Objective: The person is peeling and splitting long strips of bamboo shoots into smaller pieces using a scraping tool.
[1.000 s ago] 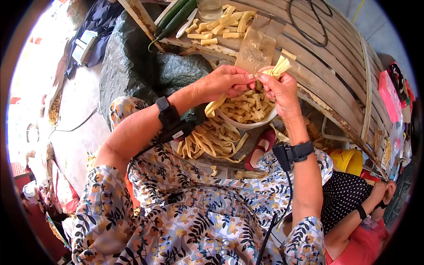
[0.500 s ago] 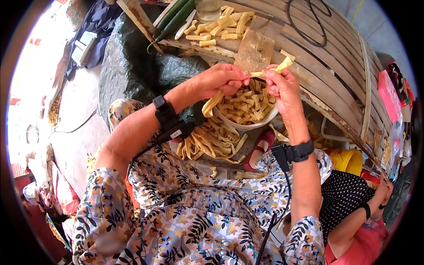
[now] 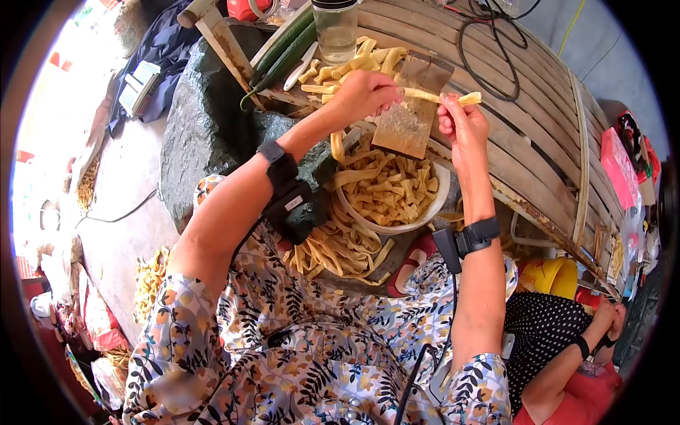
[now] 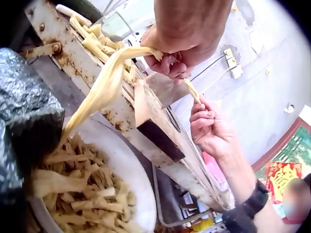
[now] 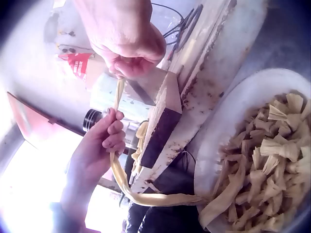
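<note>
A long, pale yellow strip [image 3: 423,94] is stretched between the two hands above a wooden board [image 3: 402,129]. My left hand [image 3: 368,93] pinches it, and its tail [image 4: 103,83] hangs down toward the bowl in the left wrist view. At the other end, my right hand [image 3: 466,126] pinches the strip with a short, thicker end sticking out past the fingers. Below the hands is a white bowl [image 3: 444,185] filled with short, knotted yellow pieces [image 3: 397,191]. A loose strip also lies over the pieces at the bowl's left side.
The board lies at the edge of a slatted wooden bench [image 3: 531,142]. On the bench are more yellow pieces [image 3: 382,60], green cucumbers [image 3: 287,53], a jar [image 3: 336,32] and a black cable [image 3: 489,57]. Long strips [image 3: 340,244] are heaped below the bowl. Another person [image 3: 559,354] sits at right.
Both hands have risen away from over the bowl to above the board and moved apart, drawing the strip out straight between them. The view has shifted, showing more of the jar and bowl.
</note>
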The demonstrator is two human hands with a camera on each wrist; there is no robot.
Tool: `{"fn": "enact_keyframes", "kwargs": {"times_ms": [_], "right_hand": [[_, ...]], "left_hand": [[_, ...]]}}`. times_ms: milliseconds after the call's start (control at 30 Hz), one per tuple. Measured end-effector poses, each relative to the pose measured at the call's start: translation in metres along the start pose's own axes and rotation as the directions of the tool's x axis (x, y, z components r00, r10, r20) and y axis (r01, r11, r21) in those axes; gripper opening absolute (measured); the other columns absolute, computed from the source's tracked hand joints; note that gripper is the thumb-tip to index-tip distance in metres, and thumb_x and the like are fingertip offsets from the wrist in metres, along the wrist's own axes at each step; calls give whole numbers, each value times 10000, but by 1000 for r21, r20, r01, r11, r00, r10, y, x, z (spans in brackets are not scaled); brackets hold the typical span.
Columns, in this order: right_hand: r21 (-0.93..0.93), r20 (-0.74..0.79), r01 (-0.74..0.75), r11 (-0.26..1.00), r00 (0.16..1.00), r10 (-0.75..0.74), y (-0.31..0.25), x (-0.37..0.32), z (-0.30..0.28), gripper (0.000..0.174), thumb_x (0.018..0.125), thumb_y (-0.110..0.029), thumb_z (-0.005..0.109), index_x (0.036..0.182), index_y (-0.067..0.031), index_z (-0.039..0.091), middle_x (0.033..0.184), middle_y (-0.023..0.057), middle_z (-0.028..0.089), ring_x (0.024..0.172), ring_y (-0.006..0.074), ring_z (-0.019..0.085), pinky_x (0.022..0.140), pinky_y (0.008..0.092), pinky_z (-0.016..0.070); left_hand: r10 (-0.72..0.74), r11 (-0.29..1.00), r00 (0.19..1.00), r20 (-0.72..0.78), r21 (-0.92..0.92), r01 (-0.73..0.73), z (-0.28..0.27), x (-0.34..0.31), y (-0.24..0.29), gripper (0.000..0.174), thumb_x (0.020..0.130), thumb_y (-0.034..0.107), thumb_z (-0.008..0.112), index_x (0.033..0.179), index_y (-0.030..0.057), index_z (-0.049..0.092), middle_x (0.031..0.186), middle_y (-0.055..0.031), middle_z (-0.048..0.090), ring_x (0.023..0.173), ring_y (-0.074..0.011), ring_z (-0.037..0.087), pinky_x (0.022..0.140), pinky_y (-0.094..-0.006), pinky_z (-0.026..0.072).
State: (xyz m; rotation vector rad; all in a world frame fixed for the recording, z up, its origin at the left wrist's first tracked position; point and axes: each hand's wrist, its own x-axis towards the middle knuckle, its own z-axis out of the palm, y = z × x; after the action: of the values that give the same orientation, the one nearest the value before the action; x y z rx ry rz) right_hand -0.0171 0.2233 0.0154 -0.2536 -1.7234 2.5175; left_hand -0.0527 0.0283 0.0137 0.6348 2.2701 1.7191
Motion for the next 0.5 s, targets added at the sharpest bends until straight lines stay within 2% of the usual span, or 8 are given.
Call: {"fn": "enact_keyframes", "kwargs": {"times_ms": [67,167,333,367,433,467,500], "right_hand": [[7,-41,23,1000,999,-22,6,12,3,133,763,-109,662,820,-28,575,659,26,554,487,42,450,423,158,368],[23,-71,38,999,997,-36,11,21,4,150,759,-121,670,834,-27,581,671,28,567,497,46,467,434,160,389],[-8,-91,26,1000,995,-26,12,24,8,143,765,-106,665,826,-23,566,672,31,559,502,40,446,438,163,372],[-52,-94,24,998,995,-28,15,26,7,138,762,-103,660,823,-16,572,660,32,561,496,45,452,434,167,373],[-136,-98,15,991,995,-29,29,32,0,131,756,-97,649,819,-2,584,635,33,563,485,54,465,426,174,375],[-274,-177,37,961,980,-89,35,31,-9,102,756,-74,625,807,5,586,626,35,563,474,54,459,420,177,363],[-286,-158,53,957,982,-102,29,27,-11,98,757,-70,618,807,7,586,626,35,563,473,54,460,418,176,361]], "left_hand": [[44,991,993,-110,127,-30,-1,14,-4,196,846,176,534,809,4,619,594,34,481,525,-41,406,472,-196,337],[163,972,965,-207,200,-122,2,23,-11,194,781,203,567,744,29,643,564,-41,565,507,-114,509,496,-269,416],[94,982,963,-251,184,-48,3,28,-13,196,771,208,571,761,29,648,572,-53,573,513,-124,520,507,-270,421],[86,980,963,-255,195,-36,3,28,-14,196,771,208,571,765,28,649,573,-54,574,514,-124,521,509,-269,421],[186,942,941,-284,324,-89,2,27,-32,190,777,194,569,769,21,647,573,-46,573,518,-118,520,509,-267,423],[242,915,927,-287,384,-120,3,28,-40,187,780,187,568,771,18,646,573,-42,572,519,-114,520,509,-266,423],[170,953,948,-270,288,-89,2,26,-35,187,797,190,570,778,19,643,583,-22,554,517,-92,492,493,-244,397]]}}
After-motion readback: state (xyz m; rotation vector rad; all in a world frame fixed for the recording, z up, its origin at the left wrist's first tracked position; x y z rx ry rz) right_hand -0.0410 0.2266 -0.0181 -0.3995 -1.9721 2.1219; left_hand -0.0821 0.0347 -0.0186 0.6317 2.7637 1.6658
